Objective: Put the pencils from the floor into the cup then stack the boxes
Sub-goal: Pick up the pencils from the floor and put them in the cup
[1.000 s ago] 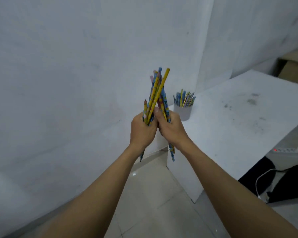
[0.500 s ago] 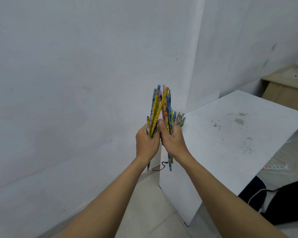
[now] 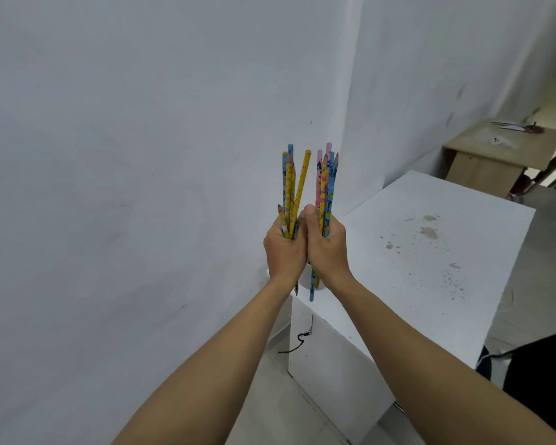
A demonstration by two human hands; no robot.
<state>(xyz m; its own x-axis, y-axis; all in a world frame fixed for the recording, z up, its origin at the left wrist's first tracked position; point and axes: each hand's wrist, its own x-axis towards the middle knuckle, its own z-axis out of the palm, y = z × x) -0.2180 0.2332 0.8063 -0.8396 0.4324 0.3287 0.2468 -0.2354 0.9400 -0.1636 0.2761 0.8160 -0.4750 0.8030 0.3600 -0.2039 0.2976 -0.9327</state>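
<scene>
Left hand and right hand each clench pencils just by the half-hidden cup at the desk corner; uneven tips may snag its rim and tip it.

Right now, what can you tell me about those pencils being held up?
The pencils are slim, printed yellow, blue and pink, some sharpened. They stand nearly upright in two bunches, one gripped in the left hand, one in the right hand. Lower ends poke out below both hands, before a mostly hidden white cup.
</scene>
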